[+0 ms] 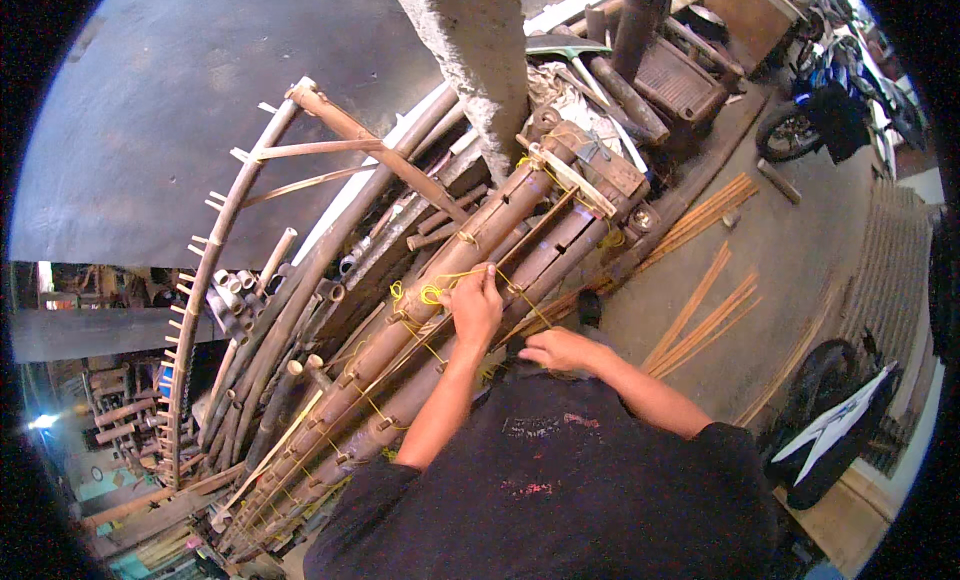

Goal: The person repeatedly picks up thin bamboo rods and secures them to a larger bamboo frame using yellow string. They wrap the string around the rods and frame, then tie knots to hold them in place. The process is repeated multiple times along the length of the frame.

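Two long brown bamboo poles run diagonally in front of me, a left pole (420,290) and a right pole (545,260). Small pegs stick out of them, and yellow cord is lashed round them at intervals. My left hand (473,308) is over the left pole, its thumb and forefinger pinching the yellow cord (518,292). Loops of cord (430,294) hang beside that hand. From the pinch the cord slants down across the right pole toward my right hand (562,350), which is closed near my chest and appears to grip it. Its fingertips are partly hidden.
A wooden block (615,175) joins the poles' far ends, near a rough concrete post (470,60). A curved bamboo frame with pegs (225,220) leans at left, over stacked bamboo. Thin bamboo strips (715,310) lie on the floor at right; motorbike parts (840,410) stand beyond.
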